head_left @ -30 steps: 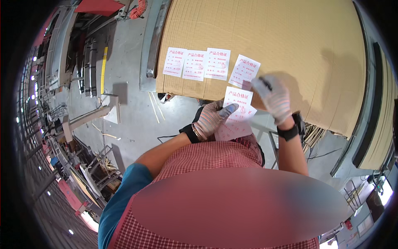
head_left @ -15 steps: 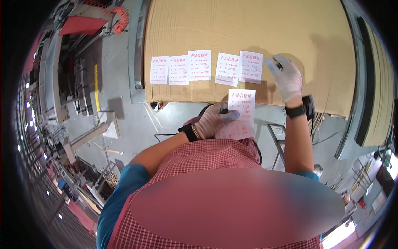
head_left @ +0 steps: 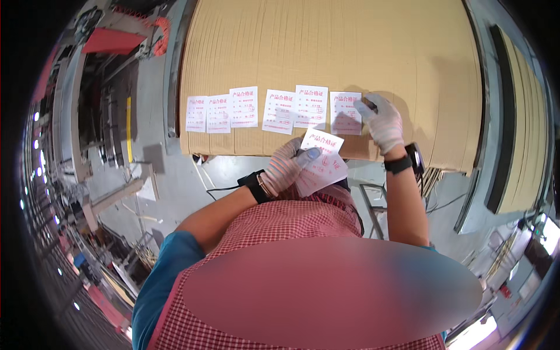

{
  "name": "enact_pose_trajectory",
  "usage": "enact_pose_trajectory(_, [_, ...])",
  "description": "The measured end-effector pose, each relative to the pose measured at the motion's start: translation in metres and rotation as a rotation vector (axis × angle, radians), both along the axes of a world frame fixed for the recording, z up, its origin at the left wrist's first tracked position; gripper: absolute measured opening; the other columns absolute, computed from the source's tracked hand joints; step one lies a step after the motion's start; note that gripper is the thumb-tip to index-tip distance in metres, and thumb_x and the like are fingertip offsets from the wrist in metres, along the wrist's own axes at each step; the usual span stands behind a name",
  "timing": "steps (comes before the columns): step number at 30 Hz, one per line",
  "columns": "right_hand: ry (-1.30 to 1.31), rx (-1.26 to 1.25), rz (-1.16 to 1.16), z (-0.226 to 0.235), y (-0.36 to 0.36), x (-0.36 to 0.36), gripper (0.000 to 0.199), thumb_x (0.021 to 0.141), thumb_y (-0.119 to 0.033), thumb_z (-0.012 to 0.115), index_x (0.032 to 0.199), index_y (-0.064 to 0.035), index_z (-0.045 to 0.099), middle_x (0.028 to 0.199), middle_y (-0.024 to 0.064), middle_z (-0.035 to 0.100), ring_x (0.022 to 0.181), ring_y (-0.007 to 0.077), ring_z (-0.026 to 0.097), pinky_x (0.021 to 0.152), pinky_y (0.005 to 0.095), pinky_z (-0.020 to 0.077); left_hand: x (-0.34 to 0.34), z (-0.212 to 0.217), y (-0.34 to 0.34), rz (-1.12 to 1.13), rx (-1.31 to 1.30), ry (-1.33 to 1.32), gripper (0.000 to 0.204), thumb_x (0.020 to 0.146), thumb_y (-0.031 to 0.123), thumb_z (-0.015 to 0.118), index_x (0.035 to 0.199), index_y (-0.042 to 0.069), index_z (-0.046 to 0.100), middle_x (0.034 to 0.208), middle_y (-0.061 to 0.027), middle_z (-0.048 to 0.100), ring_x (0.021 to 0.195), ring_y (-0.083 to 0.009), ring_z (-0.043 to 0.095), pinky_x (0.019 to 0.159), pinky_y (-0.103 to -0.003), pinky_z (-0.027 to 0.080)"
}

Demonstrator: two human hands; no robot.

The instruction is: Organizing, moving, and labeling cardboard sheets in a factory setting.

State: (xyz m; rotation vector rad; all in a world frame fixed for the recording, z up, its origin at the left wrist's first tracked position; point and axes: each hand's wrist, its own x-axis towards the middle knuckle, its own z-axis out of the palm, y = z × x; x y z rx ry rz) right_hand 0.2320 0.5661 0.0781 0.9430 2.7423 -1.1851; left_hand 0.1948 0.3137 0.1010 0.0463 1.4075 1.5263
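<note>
Labels (head_left: 256,109) lay in a row along the cardboard sheet (head_left: 373,52), near its edge. My right hand (head_left: 382,121) pressed flat on the newest label (head_left: 345,113), seating it; my left hand (head_left: 286,169) pinched spare slips (head_left: 322,163) ready.

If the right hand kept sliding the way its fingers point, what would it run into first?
The right hand points left along the cardboard sheet, fingers on the rightmost white label. Going on, it would probably meet the next label in the row.
</note>
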Motion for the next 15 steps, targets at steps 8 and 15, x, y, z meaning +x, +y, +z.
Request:
enact_pose_trajectory(8, [0.242,-0.465,0.287,0.008,0.022,0.055,0.023,0.086,-0.023,0.068,0.096,-0.0021,0.069,0.076,0.0068,0.065,0.071,0.0121,0.059,0.066,0.0269,0.0483,0.053,-0.014,0.067,0.252,0.052,-0.136,0.035,0.086,0.015,0.071,0.114,-0.001,0.057,0.104,-0.0066,0.065,0.094,-0.0135,0.062,0.082,-0.026,0.051])
enact_pose_trajectory(15, [0.113,0.143,0.195,-0.017,0.091,0.026,0.041,0.084,-0.041,0.066,0.100,-0.0029,0.068,0.083,0.0126,0.068,0.073,0.0241,0.063,0.072,0.0327,0.0487,0.094,-0.005,0.097,0.244,-0.056,-0.130,0.039,0.087,0.018,0.071,0.116,-0.002,0.055,0.105,-0.0063,0.065,0.098,-0.0135,0.061,0.083,-0.027,0.050])
